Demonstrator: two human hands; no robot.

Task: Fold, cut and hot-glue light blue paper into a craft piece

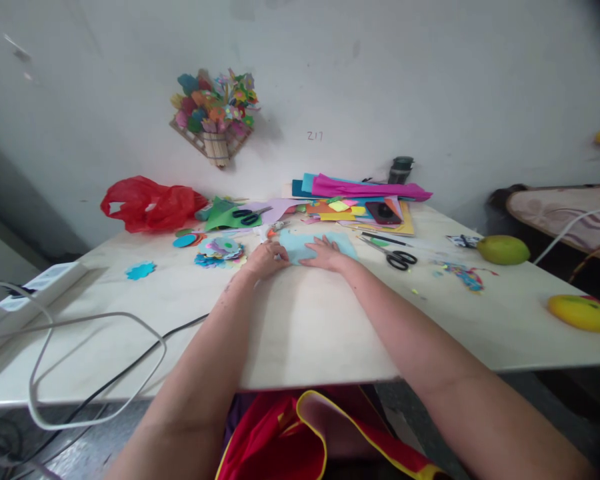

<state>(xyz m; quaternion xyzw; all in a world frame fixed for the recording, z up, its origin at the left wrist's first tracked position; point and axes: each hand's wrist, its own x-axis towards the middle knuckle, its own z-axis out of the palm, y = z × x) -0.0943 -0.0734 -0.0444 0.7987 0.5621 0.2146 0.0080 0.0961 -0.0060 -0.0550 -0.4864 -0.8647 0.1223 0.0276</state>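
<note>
A light blue sheet of paper [347, 245] lies on the table in front of me. My right hand [326, 255] rests flat on the sheet with its fingers spread. At the sheet's near left corner, my left hand [270, 260] has its fingers curled in a pinch on the edge. Just behind it is a small white and orange item [275, 230], too blurred to name. Left of that hand sits a pile of flower-shaped paper cut-outs [220, 250]. Black-handled scissors [400, 260] and a dark pen [385, 238] lie to the right of the sheet.
Coloured paper sheets [370, 189], a phone [383, 213] and other scissors [250, 216] lie toward the wall. A red plastic bag [150, 203] is back left. Cables and a power strip [45, 287] occupy the left; a green mango [503, 249] and yellow mango [583, 313] the right.
</note>
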